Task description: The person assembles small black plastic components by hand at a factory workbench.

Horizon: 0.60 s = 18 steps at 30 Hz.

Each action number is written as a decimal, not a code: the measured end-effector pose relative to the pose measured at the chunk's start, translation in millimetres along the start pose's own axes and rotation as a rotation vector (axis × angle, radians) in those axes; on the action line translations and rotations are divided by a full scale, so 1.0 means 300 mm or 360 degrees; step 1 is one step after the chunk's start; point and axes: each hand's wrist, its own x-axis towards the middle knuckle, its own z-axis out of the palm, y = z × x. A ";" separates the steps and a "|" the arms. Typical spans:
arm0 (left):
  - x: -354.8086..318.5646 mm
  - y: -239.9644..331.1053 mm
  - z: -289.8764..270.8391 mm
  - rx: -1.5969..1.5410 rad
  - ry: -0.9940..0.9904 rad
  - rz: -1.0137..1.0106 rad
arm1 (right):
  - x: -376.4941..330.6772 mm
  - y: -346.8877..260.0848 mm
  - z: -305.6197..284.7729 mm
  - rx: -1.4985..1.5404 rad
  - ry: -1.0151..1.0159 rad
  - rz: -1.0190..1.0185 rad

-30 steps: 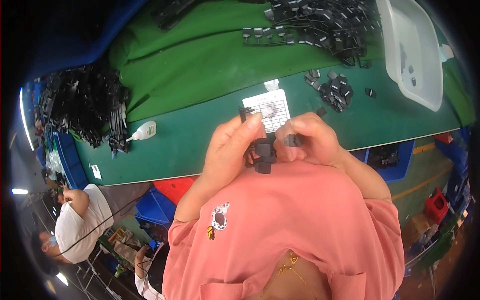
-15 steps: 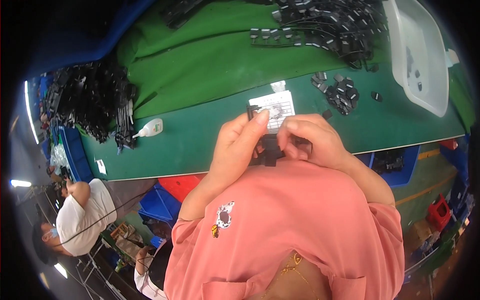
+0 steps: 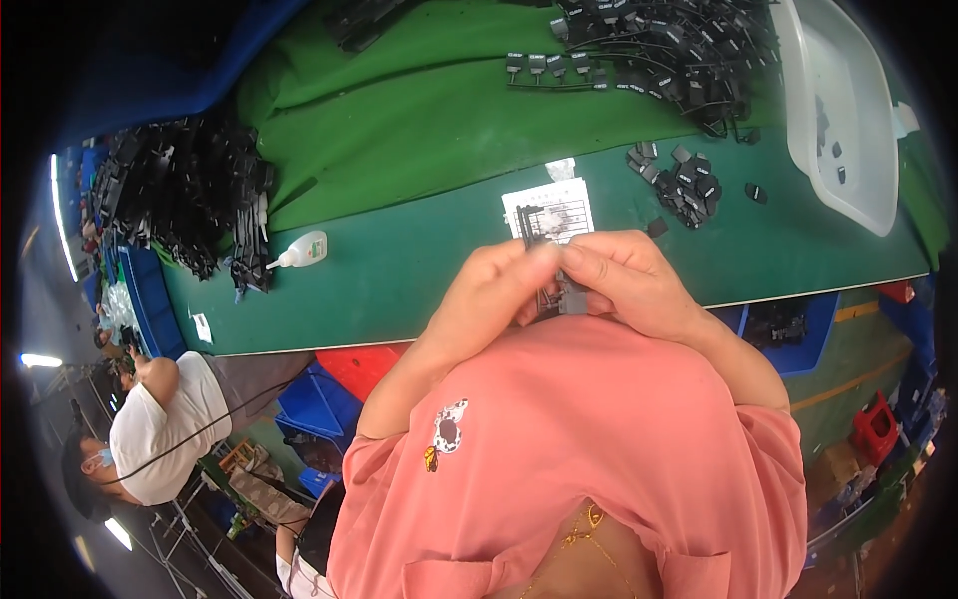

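Note:
My left hand (image 3: 491, 298) and my right hand (image 3: 635, 278) meet at the near edge of the green table, thumbs almost touching. Between them is a black plastic part (image 3: 572, 298) with a thin frame-like end that sticks up past the left fingers. My left fingers are closed around it. The right thumb and fingertips pinch at the same spot; whether a separate small piece is between them is hidden. Just beyond the hands lies a printed white sheet (image 3: 579, 205) with a small clear plastic bag on it. Small black caps (image 3: 689, 190) are heaped right of the sheet.
A white squeeze bottle (image 3: 304, 250) lies left on the table (image 3: 389, 270). Black plastic parts (image 3: 190, 195) are piled far left, and black strips with caps (image 3: 669, 60) far right. A white tub (image 3: 878, 190) stands at the right. A co-worker (image 3: 170, 429) sits at left.
My right hand has moved left and up against my left hand, its thumb now meeting the left thumb. The black part has turned and is more covered by the fingers.

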 end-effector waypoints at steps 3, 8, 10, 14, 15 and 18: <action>-0.009 -0.005 0.005 -0.0211 -0.0115 0.0061 | -0.002 0.009 -0.012 -0.0012 -0.0074 -0.0009; -0.014 -0.026 -0.003 -0.0297 -0.0241 0.0136 | -0.011 0.004 -0.005 0.0021 -0.0211 -0.0163; -0.015 -0.042 -0.007 -0.0315 -0.0255 0.0145 | -0.011 0.029 0.011 0.0148 -0.0204 -0.0208; -0.027 -0.049 0.000 -0.0570 -0.0284 0.0076 | -0.031 0.039 -0.003 0.0202 -0.0218 -0.0072; -0.030 -0.050 0.007 -0.0643 -0.0249 0.0052 | -0.034 0.040 0.002 0.0202 -0.0218 -0.0070; -0.017 -0.055 0.029 -0.1209 -0.0309 0.0086 | -0.036 0.038 0.020 0.0284 -0.0085 -0.0150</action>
